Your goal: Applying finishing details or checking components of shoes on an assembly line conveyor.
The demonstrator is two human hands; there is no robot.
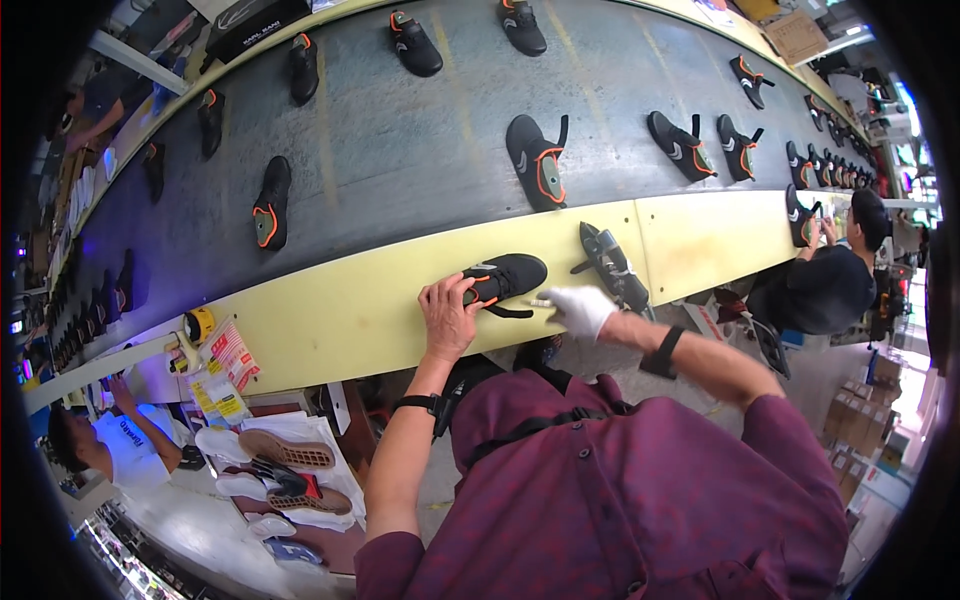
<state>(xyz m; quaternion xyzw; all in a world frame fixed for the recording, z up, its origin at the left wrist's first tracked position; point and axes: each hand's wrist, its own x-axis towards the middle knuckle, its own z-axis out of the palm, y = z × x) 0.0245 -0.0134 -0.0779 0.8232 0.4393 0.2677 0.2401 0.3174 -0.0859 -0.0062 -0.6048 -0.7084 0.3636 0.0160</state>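
Observation:
A black shoe (515,272) with orange edging at its collar lies on the pale yellow ledge in front of me, its toe to the right. My bare left hand (448,312) is closed on the heel end, fingers over the collar. A black strap (510,313) sticks out from the shoe's near side. Just right of that strap is my right hand (580,310) in a white glove, apart from the shoe. It is blurred, and whether it holds anything small at its fingertips is unclear. A black tool-like object (615,270) with shiny parts lies beyond it on the ledge.
Beyond the yellow ledge (340,300) runs a dark conveyor belt (400,140) carrying several black shoes. A yellow tape measure (199,325) and printed sheets (225,375) lie at the left. A rack with soles (290,450) stands below. Co-workers (830,270) work at both sides.

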